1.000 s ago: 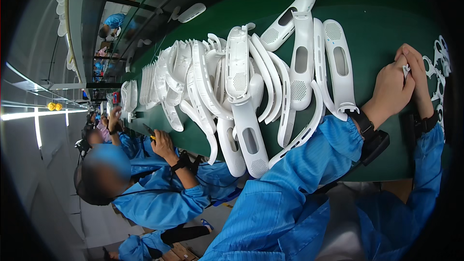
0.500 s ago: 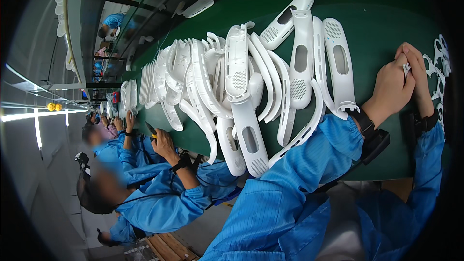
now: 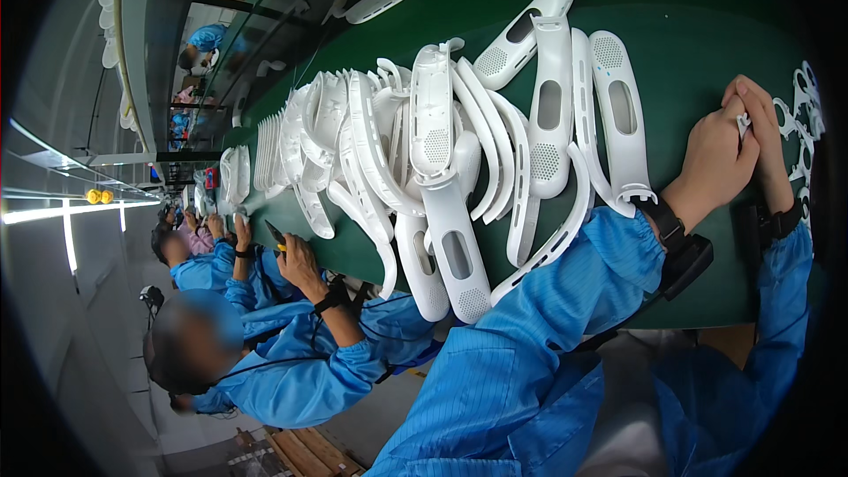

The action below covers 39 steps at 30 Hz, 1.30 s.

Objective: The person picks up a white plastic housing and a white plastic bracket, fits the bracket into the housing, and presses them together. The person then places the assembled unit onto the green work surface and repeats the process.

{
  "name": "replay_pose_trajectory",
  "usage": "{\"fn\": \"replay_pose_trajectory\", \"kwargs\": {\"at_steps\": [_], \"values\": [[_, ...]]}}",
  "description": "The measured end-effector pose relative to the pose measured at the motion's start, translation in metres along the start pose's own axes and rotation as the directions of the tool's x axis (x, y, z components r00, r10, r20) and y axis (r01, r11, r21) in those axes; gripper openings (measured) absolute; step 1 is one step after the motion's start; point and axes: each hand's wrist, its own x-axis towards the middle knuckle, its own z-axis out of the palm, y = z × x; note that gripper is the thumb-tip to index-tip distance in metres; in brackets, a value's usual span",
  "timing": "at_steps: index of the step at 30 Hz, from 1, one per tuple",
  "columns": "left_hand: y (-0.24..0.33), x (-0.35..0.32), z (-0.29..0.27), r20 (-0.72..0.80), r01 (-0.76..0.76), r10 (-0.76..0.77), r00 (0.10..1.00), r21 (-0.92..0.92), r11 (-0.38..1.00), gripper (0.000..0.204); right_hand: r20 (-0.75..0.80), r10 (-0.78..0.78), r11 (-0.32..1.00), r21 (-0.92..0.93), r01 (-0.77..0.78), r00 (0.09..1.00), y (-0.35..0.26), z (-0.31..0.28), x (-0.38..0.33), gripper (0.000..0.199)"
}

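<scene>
My left hand [image 3: 712, 155] and my right hand [image 3: 767, 128] are together above the green table at the right. A small white plastic piece [image 3: 743, 124] shows between the curled fingers of my left hand. My right hand lies against the left one, its fingers bent over by the left fingertips; whatever they may hold is hidden. Nearest to my left wrist is a long white plastic cover [image 3: 626, 146] with an oval opening and a dotted grille. Just beyond my right hand lie several flat white cut-out parts [image 3: 802, 141].
Several white curved covers [image 3: 433, 124] lie piled across the middle of the green table [image 3: 689, 44]. One white cover [image 3: 377, 3] rests apart at the far side. At the left, a co-worker in blue [image 3: 300, 380] holds a dark-bladed tool with yellow on it [image 3: 279, 238].
My hands stay almost still. The co-worker's head has shifted right and lifted slightly. Another person's hand farther off has moved a little, and the separate far cover appears slightly farther right.
</scene>
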Motion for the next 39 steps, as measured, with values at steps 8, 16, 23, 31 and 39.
{"fn": "replay_pose_trajectory", "kwargs": {"at_steps": [8, 16, 23, 31, 39], "values": [[0.002, 0.001, 0.0, -0.008, -0.011, 0.011, 1.0, -0.003, 1.0, 0.013, -0.01, -0.06, 0.998, 0.014, 0.06, 0.998, -0.001, 0.001, 0.0, 0.031], [0.003, 0.001, -0.002, 0.007, 0.006, -0.006, 1.0, -0.007, 1.0, 0.013, -0.023, -0.058, 0.998, 0.001, 0.058, 0.998, -0.002, 0.002, 0.001, 0.031], [0.002, 0.001, -0.001, -0.016, -0.008, 0.008, 1.0, -0.001, 1.0, 0.014, 0.023, -0.066, 0.997, -0.035, 0.067, 0.998, -0.003, 0.002, 0.001, 0.03], [0.003, 0.0, 0.0, -0.018, -0.019, 0.018, 1.0, -0.013, 1.0, 0.013, 0.03, -0.073, 0.997, 0.022, 0.072, 0.997, -0.007, 0.003, -0.002, 0.031], [0.003, 0.001, 0.002, -0.005, -0.001, 0.001, 1.0, -0.027, 1.0, 0.012, 0.092, -0.045, 0.998, -0.032, 0.049, 0.995, -0.008, -0.005, -0.001, 0.031]]}}
